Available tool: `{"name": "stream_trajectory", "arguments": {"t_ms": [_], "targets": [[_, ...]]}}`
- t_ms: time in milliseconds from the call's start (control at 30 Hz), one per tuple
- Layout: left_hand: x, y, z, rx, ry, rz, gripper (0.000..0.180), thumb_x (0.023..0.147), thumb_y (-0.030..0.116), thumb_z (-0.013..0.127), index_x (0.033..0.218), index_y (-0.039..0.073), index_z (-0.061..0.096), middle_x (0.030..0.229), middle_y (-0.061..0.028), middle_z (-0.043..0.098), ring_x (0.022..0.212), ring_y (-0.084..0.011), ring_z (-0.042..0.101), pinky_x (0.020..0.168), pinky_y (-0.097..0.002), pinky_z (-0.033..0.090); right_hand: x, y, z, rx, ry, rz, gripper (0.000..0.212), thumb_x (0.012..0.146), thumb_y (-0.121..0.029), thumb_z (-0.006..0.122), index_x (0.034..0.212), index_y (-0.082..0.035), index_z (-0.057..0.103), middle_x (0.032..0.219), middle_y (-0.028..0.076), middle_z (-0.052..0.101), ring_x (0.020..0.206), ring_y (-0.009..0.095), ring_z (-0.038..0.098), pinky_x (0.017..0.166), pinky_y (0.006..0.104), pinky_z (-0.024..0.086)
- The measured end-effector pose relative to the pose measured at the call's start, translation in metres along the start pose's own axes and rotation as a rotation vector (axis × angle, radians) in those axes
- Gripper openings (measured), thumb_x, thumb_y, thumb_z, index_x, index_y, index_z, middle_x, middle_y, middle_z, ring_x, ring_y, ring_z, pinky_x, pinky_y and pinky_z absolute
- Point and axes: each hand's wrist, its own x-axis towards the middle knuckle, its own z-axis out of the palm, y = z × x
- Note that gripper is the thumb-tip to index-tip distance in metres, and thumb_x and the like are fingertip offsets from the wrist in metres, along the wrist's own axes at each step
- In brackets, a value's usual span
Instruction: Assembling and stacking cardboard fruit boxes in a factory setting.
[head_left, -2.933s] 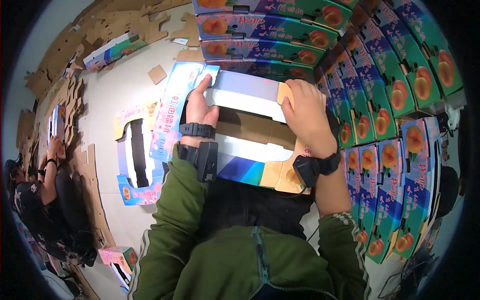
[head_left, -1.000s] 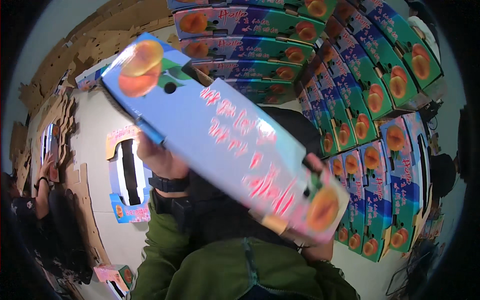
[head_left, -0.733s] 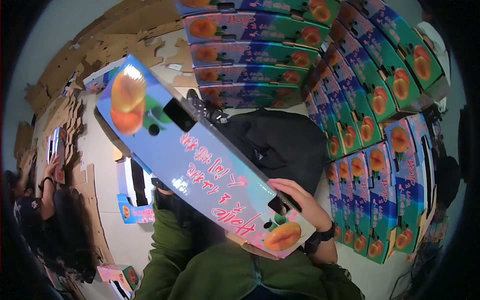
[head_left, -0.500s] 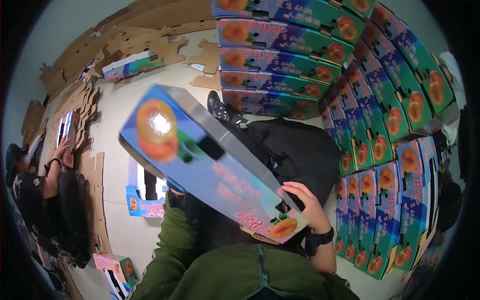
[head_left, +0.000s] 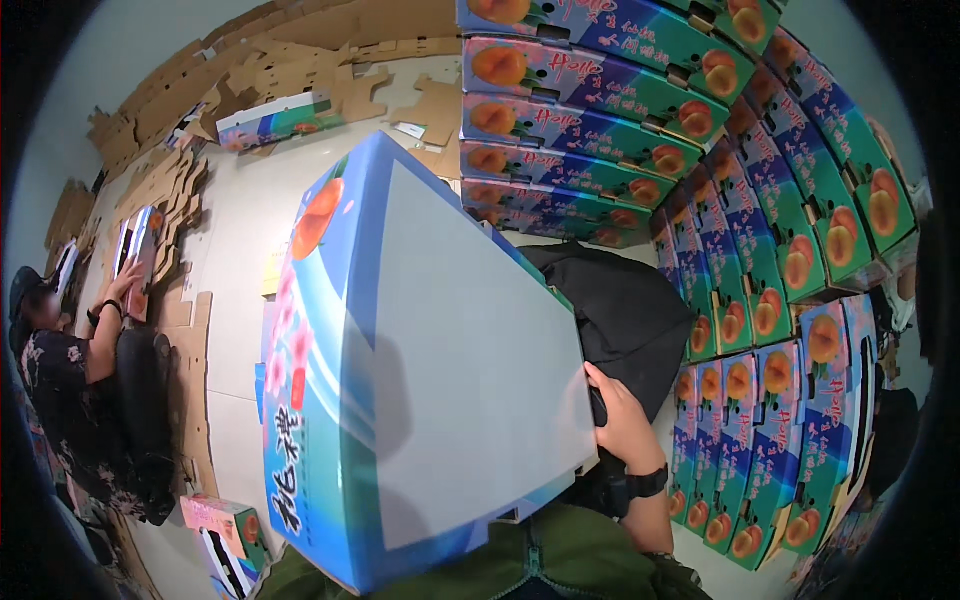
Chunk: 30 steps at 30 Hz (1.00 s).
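Observation:
A large printed cardboard box [head_left: 480,350] in blue, pink and white fills the middle of the view, tilted across my lap with a plain whitish panel upward. Its left side [head_left: 308,400] carries a peach picture, pink blossoms and dark lettering. My right hand [head_left: 622,420] grips the box's right edge, fingertips on the panel and the rest curled at a dark gap there. Behind the box my left hand is hidden, along with its forearm.
Stacks of closed peach boxes [head_left: 590,85] stand ahead and to the right [head_left: 780,400]. At far left a person [head_left: 80,400] handles another box [head_left: 142,245]. Flattened cardboard [head_left: 300,70] lies along the back wall, with a box [head_left: 275,122] nearby. Another box [head_left: 225,545] sits at lower left.
The box has turned from its long peach-printed side to its broad whitish panel, and covers more of my lap. My right hand stays at its right end.

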Motion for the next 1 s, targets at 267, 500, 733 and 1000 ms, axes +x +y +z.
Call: {"name": "stream_trajectory", "arguments": {"t_ms": [267, 500, 733, 1000], "targets": [[0.012, -0.001, 0.012, 0.168, -0.105, -0.066, 0.073, 0.074, 0.033, 0.088, 0.133, 0.002, 0.058, 0.129, -0.0124, 0.064, 0.114, -0.0244, 0.061, 0.096, -0.0376, 0.049, 0.001, 0.005, -0.001, -0.117, -0.033, -0.131, 0.052, 0.075, -0.003, 0.071, 0.126, -0.002, 0.06, 0.122, 0.014, 0.062, 0.117, 0.035, 0.057, 0.099, 0.0419, 0.047], [0.018, -0.004, 0.028, 0.266, -0.124, -0.114, 0.074, 0.073, 0.032, 0.09, 0.133, 0.002, 0.058, 0.129, -0.0124, 0.064, 0.113, -0.0237, 0.062, 0.095, -0.0364, 0.049, -0.009, 0.028, 0.011, 0.176, 0.043, 0.103, 0.04, 0.079, 0.01, 0.058, 0.117, -0.001, 0.063, 0.122, 0.019, 0.062, 0.117, 0.037, 0.057, 0.1, 0.039, 0.046], [0.055, -0.008, 0.04, -0.327, 0.456, -0.016, 0.071, 0.081, 0.021, 0.084, 0.139, 0.002, 0.049, 0.133, -0.008, 0.059, 0.118, -0.0194, 0.059, 0.099, -0.037, 0.047, -0.013, 0.043, -0.017, 0.812, 0.159, 0.189, 0.027, 0.089, -0.002, 0.059, 0.116, -0.001, 0.064, 0.114, 0.002, 0.064, 0.104, 0.015, 0.061, 0.092, 0.0292, 0.049], [0.109, -0.003, 0.007, -0.299, 0.884, 0.179, 0.046, 0.1, 0.031, 0.061, 0.137, 0.007, 0.051, 0.133, -0.0057, 0.059, 0.124, -0.0228, 0.055, 0.109, -0.0415, 0.041, -0.025, 0.049, -0.011, 1.27, 0.171, -0.099, 0.113, 0.069, -0.071, 0.077, 0.153, -0.011, 0.029, 0.152, 0.007, 0.039, 0.143, 0.029, 0.035, 0.118, 0.0439, 0.027]]}}
